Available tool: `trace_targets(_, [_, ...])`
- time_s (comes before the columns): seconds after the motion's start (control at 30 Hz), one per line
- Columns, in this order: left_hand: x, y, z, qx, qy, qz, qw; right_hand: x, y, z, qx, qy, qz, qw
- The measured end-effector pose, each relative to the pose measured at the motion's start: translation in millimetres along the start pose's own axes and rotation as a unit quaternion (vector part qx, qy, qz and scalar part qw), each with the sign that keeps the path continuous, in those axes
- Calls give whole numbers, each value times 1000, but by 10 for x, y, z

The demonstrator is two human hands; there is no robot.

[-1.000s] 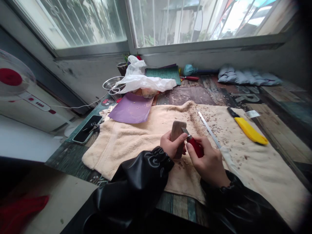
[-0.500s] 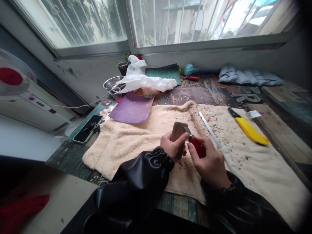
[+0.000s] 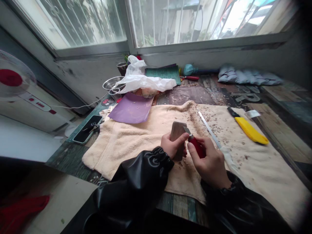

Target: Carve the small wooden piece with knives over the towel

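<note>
My left hand (image 3: 172, 145) is closed round a brownish-grey wooden block (image 3: 177, 130) that stands tilted upright above the towel. In my right hand (image 3: 211, 161) is a carving knife (image 3: 197, 146) with a red handle and a short metal blade. The blade lies against the right edge of the block, and my left thumb rests close by the blade. Beneath both hands spreads a cream towel (image 3: 136, 139) strewn with wood shavings. A thin metal strip (image 3: 208, 126), like a saw blade or ruler, lies on it to the right, and beyond that a yellow-handled utility knife (image 3: 251, 130).
Purple sandpaper (image 3: 133, 109) lies on the towel's far left part. Behind it are a white plastic bag (image 3: 148, 83), a metal bowl (image 3: 109, 84) and green sheets (image 3: 165, 73). A phone (image 3: 87, 129) with keys on it sits at the table's left edge. A fan (image 3: 14, 78) stands left.
The block has tilted very slightly in my left hand. Both hands keep nearly the same place and grip, with the blade still at the block's edge.
</note>
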State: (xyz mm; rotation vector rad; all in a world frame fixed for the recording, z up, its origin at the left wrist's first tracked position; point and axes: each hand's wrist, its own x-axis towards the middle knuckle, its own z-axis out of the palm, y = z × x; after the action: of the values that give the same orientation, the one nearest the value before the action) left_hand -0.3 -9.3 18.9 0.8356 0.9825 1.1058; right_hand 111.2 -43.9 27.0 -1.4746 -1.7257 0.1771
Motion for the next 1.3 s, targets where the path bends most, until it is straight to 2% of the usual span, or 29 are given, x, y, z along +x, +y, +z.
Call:
trace_targets(0.27, [-7,7,19,-5,13,27,1000,-3,-8,3,-12,10,36,999])
trace_targets(0.37, [22,-35,-8,-34,24,51,998,15,20,8,-44,24,75,996])
trace_targets(0.47, [41,-98,-52,-42,28,75,996,37,61,16,-82,10,93,992])
trace_targets(0.53, [32,-131,-72,6,12,106,994,45,85,23,-95,-9,88,991])
trace_targets(0.63, [5,-149,-91,142,-11,152,978,45,112,33,-117,-9,68,991])
trace_targets(0.77, [-10,-104,-109,296,12,179,938,36,130,33,-180,14,23,983])
trace_targets(0.87, [-23,-47,-103,336,44,206,918,31,133,24,-215,26,-1,976])
trace_targets(0.97, [-33,-34,-87,350,15,244,904,29,136,21,-220,24,-15,975])
trace_targets(1.03, [-15,-67,-88,352,-14,230,907,28,141,25,-217,23,-20,976])
trace_targets(1.17, [47,-144,-112,259,41,141,955,30,152,29,-209,27,-19,977])
trace_targets(1.2, [53,-148,-114,234,47,142,961,31,153,28,-205,25,-21,978])
trace_targets(1.3, [45,-123,-107,215,5,157,964,38,154,24,-188,19,-32,982])
